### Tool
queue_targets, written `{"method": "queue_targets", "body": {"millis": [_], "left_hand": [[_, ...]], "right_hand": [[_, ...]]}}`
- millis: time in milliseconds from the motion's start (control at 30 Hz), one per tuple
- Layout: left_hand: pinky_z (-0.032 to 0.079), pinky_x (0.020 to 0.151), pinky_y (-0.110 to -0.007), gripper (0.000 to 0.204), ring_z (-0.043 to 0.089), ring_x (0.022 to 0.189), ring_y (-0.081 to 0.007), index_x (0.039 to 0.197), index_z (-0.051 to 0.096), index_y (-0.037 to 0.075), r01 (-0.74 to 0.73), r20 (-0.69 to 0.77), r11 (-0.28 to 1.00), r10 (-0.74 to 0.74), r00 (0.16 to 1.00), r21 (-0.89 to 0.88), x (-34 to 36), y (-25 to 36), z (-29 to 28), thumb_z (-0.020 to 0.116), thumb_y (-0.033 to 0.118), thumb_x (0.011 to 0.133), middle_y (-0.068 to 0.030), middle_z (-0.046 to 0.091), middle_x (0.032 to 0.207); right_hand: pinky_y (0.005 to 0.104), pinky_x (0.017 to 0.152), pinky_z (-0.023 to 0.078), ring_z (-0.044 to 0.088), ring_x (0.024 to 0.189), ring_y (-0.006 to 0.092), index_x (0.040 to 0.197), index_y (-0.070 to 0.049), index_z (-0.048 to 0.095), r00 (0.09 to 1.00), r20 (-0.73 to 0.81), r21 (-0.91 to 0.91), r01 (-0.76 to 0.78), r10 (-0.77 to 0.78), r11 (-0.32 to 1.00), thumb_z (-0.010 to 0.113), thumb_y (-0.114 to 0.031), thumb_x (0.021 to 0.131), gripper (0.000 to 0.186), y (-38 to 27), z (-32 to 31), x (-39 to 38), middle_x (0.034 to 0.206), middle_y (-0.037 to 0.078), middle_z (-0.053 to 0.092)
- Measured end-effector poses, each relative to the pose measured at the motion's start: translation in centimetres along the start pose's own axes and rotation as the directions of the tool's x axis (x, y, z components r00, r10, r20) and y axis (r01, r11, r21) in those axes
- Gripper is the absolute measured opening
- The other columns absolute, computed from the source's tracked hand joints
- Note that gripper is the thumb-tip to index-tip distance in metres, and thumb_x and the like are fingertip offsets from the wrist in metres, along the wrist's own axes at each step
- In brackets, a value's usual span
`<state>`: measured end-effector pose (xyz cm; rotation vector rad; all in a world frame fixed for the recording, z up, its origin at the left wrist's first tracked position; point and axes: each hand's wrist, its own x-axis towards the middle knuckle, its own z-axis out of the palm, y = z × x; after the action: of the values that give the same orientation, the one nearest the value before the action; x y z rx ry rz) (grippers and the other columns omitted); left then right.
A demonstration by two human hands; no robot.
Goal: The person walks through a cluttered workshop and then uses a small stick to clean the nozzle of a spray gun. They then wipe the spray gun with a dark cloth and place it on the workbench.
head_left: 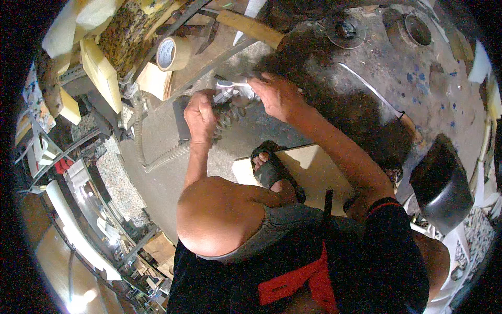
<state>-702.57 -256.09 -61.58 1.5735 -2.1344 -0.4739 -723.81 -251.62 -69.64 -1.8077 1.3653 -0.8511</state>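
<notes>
My left hand is closed around the end of a grey corrugated flexible conduit that runs down over the concrete floor. My right hand grips a small white fitting at the conduit's end, fingers pinched on it. The two hands meet close together above the floor. My bent knee and a foot in a black sandal are below them.
A roll of brown tape and a wooden-handled tool lie at the top. Foam and stone slabs are stacked at the left. A pale board lies under my foot, and a black stool stands at the right.
</notes>
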Motion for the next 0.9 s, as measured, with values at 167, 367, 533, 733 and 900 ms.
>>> {"method": "queue_targets", "body": {"millis": [167,367,533,733,900], "left_hand": [[0.048,0.071,-0.038,0.040,0.063,0.075,-0.0323,0.088,0.064,0.000,-0.012,-0.006,0.999,0.013,1.000,0.040,-0.1,-0.1,0.0,0.039,0.030,0.095,-0.0160,0.064,0.081],[0.048,0.073,-0.037,0.041,0.063,0.077,-0.0321,0.089,0.064,0.000,0.064,0.006,0.997,-0.064,0.998,0.049,-0.1,0.2,-0.2,0.039,0.031,0.094,-0.0169,0.065,0.083],[0.049,0.073,-0.037,0.041,0.064,0.077,-0.0310,0.088,0.066,0.002,0.045,-0.003,0.998,-0.045,0.999,0.033,-0.1,0.2,-0.1,0.039,0.032,0.095,-0.0161,0.065,0.082],[0.049,0.070,-0.037,0.042,0.063,0.074,-0.0311,0.087,0.066,0.003,-0.013,-0.016,0.998,0.014,1.000,0.059,0.0,0.0,0.0,0.038,0.033,0.095,-0.0155,0.065,0.080],[0.049,0.070,-0.036,0.042,0.063,0.072,-0.0301,0.087,0.066,0.003,-0.009,-0.007,1.000,0.009,1.000,0.007,0.0,0.1,0.0,0.038,0.034,0.095,-0.0150,0.064,0.079]], "right_hand": [[0.0447,0.072,0.050,0.060,0.086,0.0357,0.111,-0.010,0.054,0.995,-0.056,-0.025,0.077,-0.079,0.997,0.054,-0.004,0.079,0.033,-1.1,-2.4,0.1,0.093,0.016,0.058],[0.0462,0.065,0.050,0.060,0.079,0.0356,0.103,-0.010,0.055,0.994,-0.091,-0.120,0.053,-0.065,0.991,0.053,-0.005,0.078,0.025,-1.7,-2.5,0.6,0.086,0.014,0.059],[0.0471,0.061,0.050,0.061,0.073,0.0355,0.097,-0.009,0.056,0.991,-0.132,-0.172,-0.045,0.022,0.984,0.054,-0.007,0.079,0.018,-0.8,-3.4,-1.0,0.081,0.015,0.059],[0.0468,0.059,0.049,0.061,0.070,0.0360,0.093,-0.008,0.055,0.958,-0.254,-0.137,0.102,-0.134,0.985,0.055,-0.010,0.080,0.014,-1.8,-1.8,-0.4,0.077,0.015,0.058],[0.0466,0.059,0.050,0.061,0.071,0.0359,0.092,-0.009,0.055,0.975,-0.127,-0.076,-0.193,0.183,0.978,0.055,-0.012,0.082,0.010,-0.5,0.0,-3.1,0.076,0.014,0.059]]}}
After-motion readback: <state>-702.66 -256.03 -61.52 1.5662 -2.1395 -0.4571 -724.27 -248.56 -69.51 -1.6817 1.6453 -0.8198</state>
